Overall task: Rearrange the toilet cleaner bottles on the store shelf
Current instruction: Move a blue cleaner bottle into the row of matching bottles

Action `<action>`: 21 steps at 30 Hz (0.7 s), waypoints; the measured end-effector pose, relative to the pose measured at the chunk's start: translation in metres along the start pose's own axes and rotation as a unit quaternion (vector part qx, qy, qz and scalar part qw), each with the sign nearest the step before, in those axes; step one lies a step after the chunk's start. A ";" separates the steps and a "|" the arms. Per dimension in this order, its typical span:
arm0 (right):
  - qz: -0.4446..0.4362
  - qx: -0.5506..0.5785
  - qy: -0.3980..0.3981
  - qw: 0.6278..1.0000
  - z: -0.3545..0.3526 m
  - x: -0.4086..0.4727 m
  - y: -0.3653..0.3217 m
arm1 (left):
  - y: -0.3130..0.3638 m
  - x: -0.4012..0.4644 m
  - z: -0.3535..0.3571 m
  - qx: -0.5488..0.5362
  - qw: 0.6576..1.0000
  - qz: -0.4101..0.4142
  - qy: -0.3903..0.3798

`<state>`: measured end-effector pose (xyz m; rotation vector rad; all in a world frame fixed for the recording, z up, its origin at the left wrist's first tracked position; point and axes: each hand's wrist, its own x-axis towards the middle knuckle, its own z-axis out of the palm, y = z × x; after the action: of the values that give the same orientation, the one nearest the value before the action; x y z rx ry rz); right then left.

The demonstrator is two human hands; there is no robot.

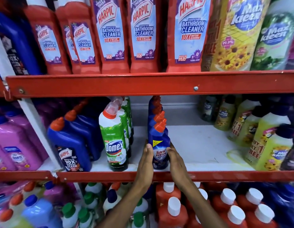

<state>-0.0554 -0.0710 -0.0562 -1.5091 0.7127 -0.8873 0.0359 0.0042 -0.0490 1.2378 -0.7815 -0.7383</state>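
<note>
A blue Sani Fresh toilet cleaner bottle [159,145] with an orange cap stands at the front of a row of like bottles on the middle shelf [200,145]. My left hand [145,162] presses flat against its left side and my right hand [175,162] against its right side, so both clasp the front bottle. To the left stands a row of green and white Domex bottles [115,142], and further left blue Harpic bottles [70,142].
Yellow Max Kleen bottles [258,137] crowd the shelf's right end, with bare white shelf between them and the Sani Fresh row. Red Harpic bathroom cleaner bottles [143,35] fill the shelf above. Red shelf rails [143,84] run across. Capped bottles fill the shelf below.
</note>
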 end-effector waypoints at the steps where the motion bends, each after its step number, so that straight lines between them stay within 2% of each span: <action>1: 0.003 0.001 -0.002 1.000 0.000 0.001 0.001 | -0.001 0.001 0.000 -0.004 1.000 -0.001 0.000; 14: -0.001 -0.020 -0.010 1.000 0.001 -0.003 -0.003 | 0.002 0.000 -0.003 0.000 1.000 0.003 -0.024; 16: -0.018 -0.003 0.035 0.999 0.002 -0.011 -0.007 | 0.008 -0.002 -0.007 0.041 0.999 0.006 -0.026; 18: -0.066 0.008 0.120 0.991 0.005 -0.022 -0.013 | 0.014 -0.004 -0.016 0.100 0.994 0.029 -0.012; 21: -0.160 0.000 0.243 0.957 0.011 -0.040 -0.019 | 0.021 -0.015 -0.037 0.168 0.982 0.090 0.003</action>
<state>-0.0680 -0.0290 -0.0426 -1.4404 0.8283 -1.5387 0.0604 0.0402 -0.0354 1.4475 -1.0287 -0.4667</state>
